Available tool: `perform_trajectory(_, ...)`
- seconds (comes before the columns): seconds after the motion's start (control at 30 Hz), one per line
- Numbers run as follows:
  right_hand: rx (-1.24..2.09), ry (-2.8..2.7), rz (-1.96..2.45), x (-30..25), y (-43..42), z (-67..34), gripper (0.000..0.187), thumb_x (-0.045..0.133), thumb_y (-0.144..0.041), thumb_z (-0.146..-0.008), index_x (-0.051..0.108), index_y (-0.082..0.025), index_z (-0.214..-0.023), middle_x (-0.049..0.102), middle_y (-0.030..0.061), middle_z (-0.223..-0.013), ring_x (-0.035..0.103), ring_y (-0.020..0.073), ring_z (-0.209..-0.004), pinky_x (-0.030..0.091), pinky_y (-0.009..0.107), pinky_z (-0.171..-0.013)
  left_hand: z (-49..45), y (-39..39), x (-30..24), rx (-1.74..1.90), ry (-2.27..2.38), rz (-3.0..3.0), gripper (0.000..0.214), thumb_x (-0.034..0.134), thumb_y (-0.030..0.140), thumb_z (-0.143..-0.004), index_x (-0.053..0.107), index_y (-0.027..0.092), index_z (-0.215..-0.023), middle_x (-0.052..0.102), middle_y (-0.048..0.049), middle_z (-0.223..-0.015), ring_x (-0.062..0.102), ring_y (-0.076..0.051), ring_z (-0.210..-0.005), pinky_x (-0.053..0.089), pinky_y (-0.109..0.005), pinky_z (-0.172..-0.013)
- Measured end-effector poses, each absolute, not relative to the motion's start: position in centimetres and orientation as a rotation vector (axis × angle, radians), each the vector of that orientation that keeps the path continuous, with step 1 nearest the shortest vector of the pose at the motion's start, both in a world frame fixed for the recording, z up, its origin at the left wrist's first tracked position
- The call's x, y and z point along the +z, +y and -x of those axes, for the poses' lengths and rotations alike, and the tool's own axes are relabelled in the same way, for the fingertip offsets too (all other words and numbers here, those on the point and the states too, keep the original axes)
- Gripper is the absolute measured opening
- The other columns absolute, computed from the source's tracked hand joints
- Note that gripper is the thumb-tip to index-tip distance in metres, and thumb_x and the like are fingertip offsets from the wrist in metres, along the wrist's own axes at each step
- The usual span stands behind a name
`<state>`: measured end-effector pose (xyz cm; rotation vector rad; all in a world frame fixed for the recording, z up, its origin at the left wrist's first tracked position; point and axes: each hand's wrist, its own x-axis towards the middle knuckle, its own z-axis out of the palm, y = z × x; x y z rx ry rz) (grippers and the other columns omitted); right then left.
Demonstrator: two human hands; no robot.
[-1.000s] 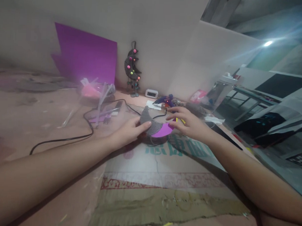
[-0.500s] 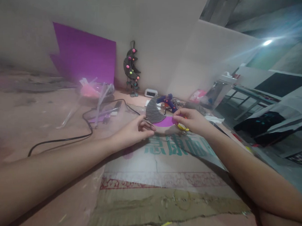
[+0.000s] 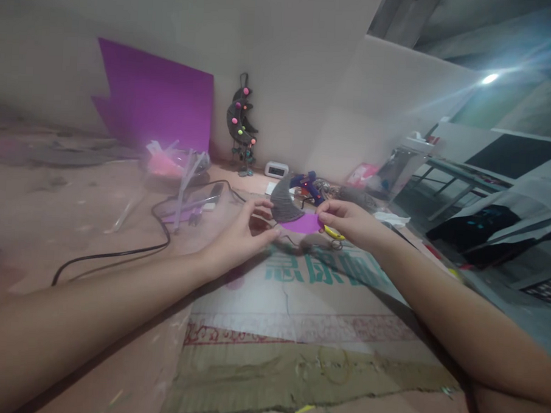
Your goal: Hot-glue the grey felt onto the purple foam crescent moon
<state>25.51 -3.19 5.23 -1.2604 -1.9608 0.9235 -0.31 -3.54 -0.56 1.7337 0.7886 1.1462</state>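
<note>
A crescent moon cutout [image 3: 307,222] is held up over the work board, its left part wound with grey yarn [image 3: 285,201] and its right part bare purple. My right hand [image 3: 343,220] pinches the purple tip between thumb and fingers. Beside the wrapped end, my left hand [image 3: 255,227] has its fingers curved and its thumb apart; whether a fingertip touches the yarn, I cannot tell. A thin dark strand shows below the cutout, near the left thumb. Behind the crescent stands a blue glue gun [image 3: 309,185]. Yellow-handled scissors [image 3: 333,233] lie under my right hand.
Printed cardboard [image 3: 298,317] covers the table in front of me. A black cable [image 3: 118,255] curves across the left side. Glue sticks in a plastic bag [image 3: 179,166], purple card [image 3: 161,98], a white clock [image 3: 276,169] and a decorated moon hanging [image 3: 241,123] stand along the back.
My left hand's fingers have opened apart and shifted slightly left of the crescent. The crescent has moved a little to the right, still in my right hand.
</note>
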Motion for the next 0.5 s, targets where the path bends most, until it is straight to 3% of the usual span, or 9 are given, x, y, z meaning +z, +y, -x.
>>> perform_trajectory(0.2,1.044,-1.903,1.192,4.8,-3.3,-25.0,0.030,0.066,-0.046,-0.080,0.061,-0.017,-0.079,0.060,-0.0013,-0.071,0.053,0.0095,-0.063,0.040,0.023,-0.059,0.4,-3.6,-0.7,1.142,0.742,-1.664,0.028,0.055,0.022,-0.083,0.043,0.021,-0.107,0.055,-0.0052,-0.107,0.060,-0.016,-0.094,0.049,-0.030,-0.079)
perform_trajectory(0.33,1.085,-1.810,1.213,4.3,-3.1,-24.9,0.032,0.065,-0.049,-0.080,0.059,-0.018,-0.082,0.061,-0.0022,-0.066,0.056,0.0106,-0.062,0.042,0.023,-0.059,0.5,-4.0,-0.6,1.122,0.750,-1.810,0.038,0.052,0.014,-0.080,0.046,0.019,-0.117,0.055,-0.0098,-0.120,0.057,-0.019,-0.109,0.046,-0.035,-0.093)
perform_trajectory(0.5,0.928,-1.736,1.262,3.4,-3.6,-23.6,0.029,0.064,-0.043,-0.082,0.061,-0.018,-0.096,0.063,-0.0012,-0.075,0.063,0.0122,-0.065,0.050,0.027,-0.064,0.5,-4.7,0.1,1.077,0.842,-1.986,0.049,0.058,0.024,-0.083,0.042,0.014,-0.128,0.055,-0.0147,-0.126,0.058,-0.022,-0.110,0.044,-0.039,-0.099)
